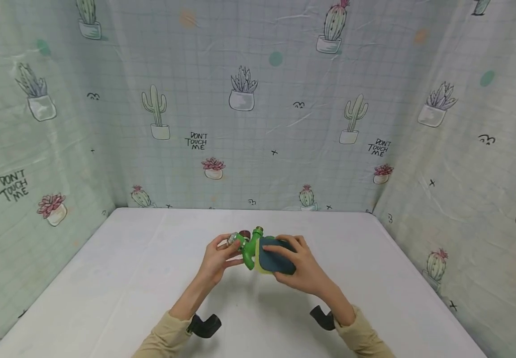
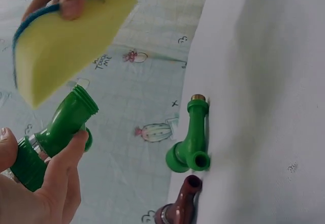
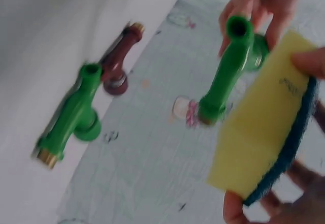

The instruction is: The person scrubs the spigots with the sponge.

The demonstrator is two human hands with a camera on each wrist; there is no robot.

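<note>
My left hand [image 1: 216, 259] grips a green tap [image 2: 63, 125] at its collar end, above the white table. The tap's threaded end points up toward the sponge in the left wrist view. In my right hand [image 1: 304, 271] is a yellow sponge [image 3: 264, 122] with a dark blue scouring side. Its thumb and fingers pinch the edges, and the yellow side faces the tap. A narrow gap shows between sponge and tap in the left wrist view, while the sponge overlaps the tap's end in the right wrist view.
On the white table [image 1: 150, 278] behind the hands lie a second green tap [image 2: 193, 132] with a brass end and a dark red tap [image 3: 118, 56] beside it. Cloth printed with potted cacti [image 1: 242, 149] hangs around the table's back and sides.
</note>
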